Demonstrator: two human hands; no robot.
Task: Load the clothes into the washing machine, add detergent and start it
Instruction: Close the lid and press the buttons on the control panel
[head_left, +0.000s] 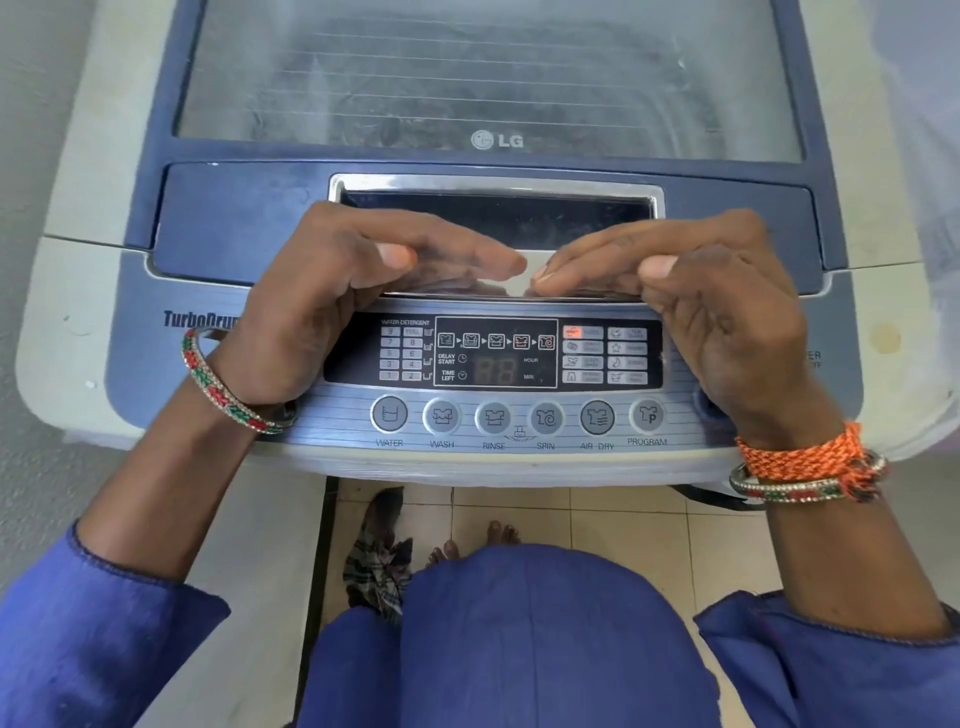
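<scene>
The grey-and-blue top-loading washing machine fills most of the view, its dusty clear-windowed blue lid lying shut. Below the lid runs the silver control panel with a dark display and a row of round buttons. A red light shows at the display's right part; the digits look unlit.

The left hand and the right hand hover side by side over the chrome handle recess at the lid's front edge, fingers nearly straight and slightly arched, fingertips almost meeting. Neither holds anything. Whether the fingers actually touch the lid edge, I cannot tell.

Judging by this, the step in hand concerns the lid: either lifting it to load or just having closed it. If opening comes next, the fingers need to hook under the handle and raise the front edge.

On the tiled floor by the person's feet lies a crumpled dark checked cloth. The drum's contents are blurred behind the window, and no detergent is in sight
</scene>
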